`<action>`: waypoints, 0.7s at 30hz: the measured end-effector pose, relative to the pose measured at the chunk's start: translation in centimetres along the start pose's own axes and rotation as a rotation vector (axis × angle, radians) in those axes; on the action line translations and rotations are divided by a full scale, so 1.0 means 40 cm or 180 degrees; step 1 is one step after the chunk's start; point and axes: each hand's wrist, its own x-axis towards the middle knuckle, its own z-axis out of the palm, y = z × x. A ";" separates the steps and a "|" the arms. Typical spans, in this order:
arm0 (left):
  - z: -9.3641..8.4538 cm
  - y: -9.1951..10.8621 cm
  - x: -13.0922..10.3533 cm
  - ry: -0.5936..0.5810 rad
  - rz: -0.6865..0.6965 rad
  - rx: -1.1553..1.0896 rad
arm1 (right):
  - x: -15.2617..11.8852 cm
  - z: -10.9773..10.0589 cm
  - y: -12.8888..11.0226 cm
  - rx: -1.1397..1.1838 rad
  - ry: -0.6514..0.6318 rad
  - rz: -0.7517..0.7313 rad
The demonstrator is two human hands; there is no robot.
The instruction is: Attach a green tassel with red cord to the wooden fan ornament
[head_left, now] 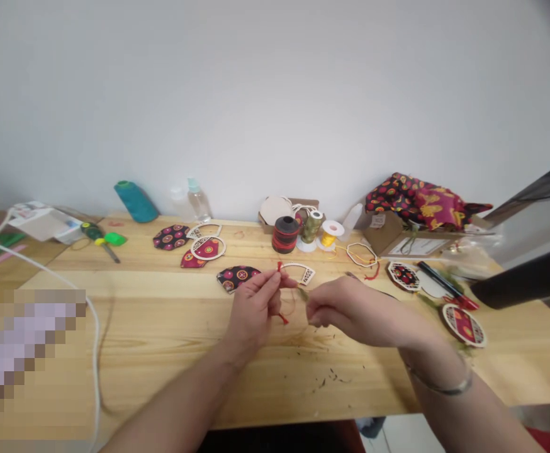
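Note:
My left hand (256, 302) is pinched around a red cord (283, 319); one end pokes up above the fingertips and another hangs below them. Close beside it, my right hand (336, 305) is closed, palm down, with its fingers curled in. A small greenish bit shows at its fingertips, too blurred to name. Just behind the hands lie a fan-shaped piece of patterned dark fabric (238, 277) and a pale fan-shaped frame with lattice corners (307, 274). Dark scraps (332, 377) are scattered on the wooden table (171, 352) in front.
Behind stand a black-and-red thread spool (284, 234), a green spool (311, 226) and a yellow spool (331, 233). A cardboard box (398, 242) holds patterned fabric. Finished-looking round ornament (464, 325) lies right; screwdriver (99, 239) and white cable (94, 352) lie left.

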 end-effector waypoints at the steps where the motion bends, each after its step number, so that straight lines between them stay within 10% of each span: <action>1: 0.002 -0.006 -0.001 -0.0057 -0.0188 0.0177 | 0.019 0.021 0.018 -0.0144 0.0012 0.0055; 11: 0.002 -0.038 0.005 -0.0272 -0.0987 0.0810 | 0.070 0.101 0.114 -0.1032 0.0624 0.0109; 21: 0.006 -0.036 0.005 0.0029 -0.0756 0.0619 | 0.102 0.141 0.167 0.0940 0.1805 0.0529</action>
